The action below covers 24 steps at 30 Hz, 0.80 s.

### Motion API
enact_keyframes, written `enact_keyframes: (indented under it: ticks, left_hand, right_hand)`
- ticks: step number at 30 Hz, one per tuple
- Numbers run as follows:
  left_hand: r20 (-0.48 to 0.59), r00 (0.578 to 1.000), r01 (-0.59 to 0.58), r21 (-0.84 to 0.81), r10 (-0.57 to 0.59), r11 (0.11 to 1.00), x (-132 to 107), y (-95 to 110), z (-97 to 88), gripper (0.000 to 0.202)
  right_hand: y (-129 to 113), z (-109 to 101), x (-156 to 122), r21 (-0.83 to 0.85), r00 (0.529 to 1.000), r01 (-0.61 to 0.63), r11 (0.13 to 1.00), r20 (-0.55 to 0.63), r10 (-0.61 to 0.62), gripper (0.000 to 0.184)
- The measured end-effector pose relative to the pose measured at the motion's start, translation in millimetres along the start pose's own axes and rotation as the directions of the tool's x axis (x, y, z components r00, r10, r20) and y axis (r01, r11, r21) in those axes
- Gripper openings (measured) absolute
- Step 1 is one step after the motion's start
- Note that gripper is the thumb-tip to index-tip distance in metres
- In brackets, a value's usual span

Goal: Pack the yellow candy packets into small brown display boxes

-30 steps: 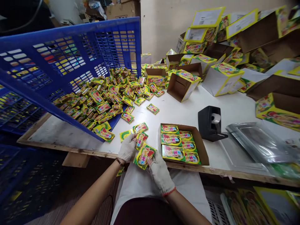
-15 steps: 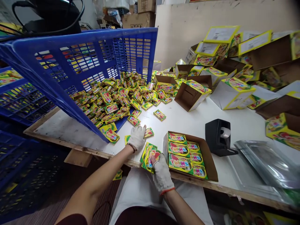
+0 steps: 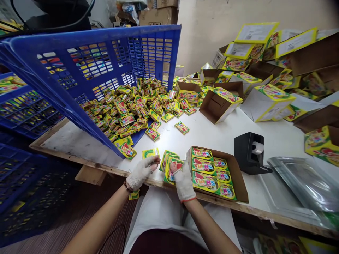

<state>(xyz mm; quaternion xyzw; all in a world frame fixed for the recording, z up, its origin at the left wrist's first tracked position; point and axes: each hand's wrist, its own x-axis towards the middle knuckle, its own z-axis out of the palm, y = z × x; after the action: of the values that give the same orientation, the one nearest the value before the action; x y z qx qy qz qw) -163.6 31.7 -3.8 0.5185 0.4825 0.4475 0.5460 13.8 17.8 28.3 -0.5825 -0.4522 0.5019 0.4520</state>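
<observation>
My right hand [image 3: 183,181], in a white knitted glove with bare fingertips, grips a small fanned stack of yellow-green candy packs [image 3: 169,169] at the table's front edge. Just left of the stack, my left hand [image 3: 143,173], gloved too, has its fingers stretched toward it and holds nothing. A single flat pack [image 3: 150,153] lies on the table beyond my left fingers. Right of my right hand stands an open display box [image 3: 239,176] with rows of "TWINS" packs in it.
A tipped blue crate [image 3: 106,35] spills a heap of candy packs [image 3: 132,113] onto the white table [image 3: 169,137]. To the right stand a black tape dispenser [image 3: 247,151] and clear plastic trays [image 3: 304,183]. Open cartons [image 3: 221,104] pile up behind.
My left hand has drawn back toward me and left from the packs on the table. The stack in my right hand now stands more upright, closer to the display box.
</observation>
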Motion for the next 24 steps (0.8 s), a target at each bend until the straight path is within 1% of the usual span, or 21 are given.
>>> enact_keyframes:
  ticks: [1,2,3,4,5,6,7,8,9,11,12,13,14,15,16,17,19,21,24]
  left_hand:
    - [-0.083,0.996,0.004,-0.082,-0.011,0.997,1.8,-0.1,2.0,0.058]
    - [-0.166,0.986,-0.010,-0.145,-0.014,0.989,4.6,-0.6,6.3,0.063]
    - [-0.230,0.973,-0.032,-0.181,-0.011,0.983,7.7,-1.9,12.6,0.069]
    - [-0.269,0.963,-0.042,-0.181,-0.008,0.982,10.7,-4.0,20.2,0.073]
    - [-0.286,0.958,-0.033,-0.156,-0.013,0.987,13.1,-6.8,28.3,0.072]
    - [-0.293,0.956,-0.007,-0.112,-0.026,0.994,14.7,-10.3,35.9,0.068]
    - [-0.301,0.953,0.030,-0.062,-0.047,0.998,15.5,-14.1,42.3,0.062]
    - [-0.310,0.948,0.070,-0.017,-0.072,0.997,15.7,-17.8,47.1,0.055]
    - [-0.321,0.942,0.104,0.011,-0.095,0.994,15.6,-21.2,50.3,0.048]
    - [-0.334,0.934,0.143,0.019,-0.128,0.990,15.3,-26.0,52.2,0.039]
    - [-0.332,0.933,0.153,0.017,-0.138,0.988,15.6,-27.1,51.9,0.036]
    - [-0.328,0.934,0.158,0.014,-0.145,0.987,16.4,-27.4,51.1,0.035]
    - [-0.323,0.935,0.159,0.011,-0.147,0.987,17.5,-27.0,50.3,0.036]
    - [-0.322,0.936,0.150,0.008,-0.140,0.989,19.1,-26.1,49.6,0.037]
    - [-0.329,0.937,0.131,0.007,-0.121,0.991,20.8,-25.2,49.1,0.038]
    - [-0.342,0.935,0.105,0.015,-0.094,0.994,22.4,-24.4,48.8,0.039]
    - [-0.368,0.929,0.064,0.062,-0.037,0.996,24.8,-23.9,48.7,0.041]
    - [-0.360,0.932,0.067,0.096,-0.028,0.993,25.1,-24.5,48.8,0.044]
    - [-0.287,0.955,0.099,0.058,-0.079,0.993,22.1,-23.1,47.4,0.054]
  right_hand:
    - [-4.0,-0.4,-0.3,-0.186,0.999,0.016,0.982,0.038,-0.009,0.036]
    - [-9.0,0.1,-0.6,-0.393,0.995,0.049,0.918,0.100,-0.011,0.031]
    - [-14.4,1.6,-0.7,-0.595,0.985,0.108,0.797,0.172,-0.005,0.028]
    - [-19.4,3.7,-0.7,-0.743,0.970,0.179,0.645,0.242,0.011,0.028]
    - [-23.3,6.1,-0.5,-0.822,0.954,0.243,0.515,0.299,0.029,0.033]
    - [-25.2,8.1,-0.2,-0.856,0.940,0.293,0.426,0.340,0.036,0.039]
    - [-24.7,9.3,0.0,-0.864,0.930,0.329,0.381,0.367,0.031,0.048]
    - [-21.4,9.2,0.0,-0.858,0.924,0.351,0.375,0.383,0.010,0.056]
    - [-15.6,7.9,-0.2,-0.842,0.924,0.361,0.400,0.381,-0.032,0.065]
    - [0.7,2.7,-0.9,-0.782,0.934,0.353,0.514,0.324,-0.148,0.077]
    - [9.3,-0.3,-0.9,-0.734,0.938,0.345,0.586,0.286,-0.194,0.078]
    - [16.9,-2.8,-0.3,-0.678,0.940,0.341,0.651,0.257,-0.224,0.076]
    - [22.9,-4.5,1.2,-0.625,0.939,0.345,0.700,0.244,-0.244,0.071]
    - [27.0,-5.3,3.4,-0.588,0.932,0.361,0.724,0.253,-0.259,0.066]
    - [29.4,-5.2,6.4,-0.573,0.920,0.388,0.722,0.281,-0.272,0.065]
    - [30.5,-4.4,9.7,-0.582,0.907,0.418,0.698,0.316,-0.280,0.066]
    - [30.5,-1.5,15.8,-0.637,0.883,0.465,0.615,0.387,-0.267,0.071]
    - [29.6,2.4,19.1,-0.709,0.883,0.466,0.530,0.409,-0.231,0.074]
    - [25.0,10.3,16.9,-0.799,0.903,0.430,0.420,0.385,-0.191,0.073]
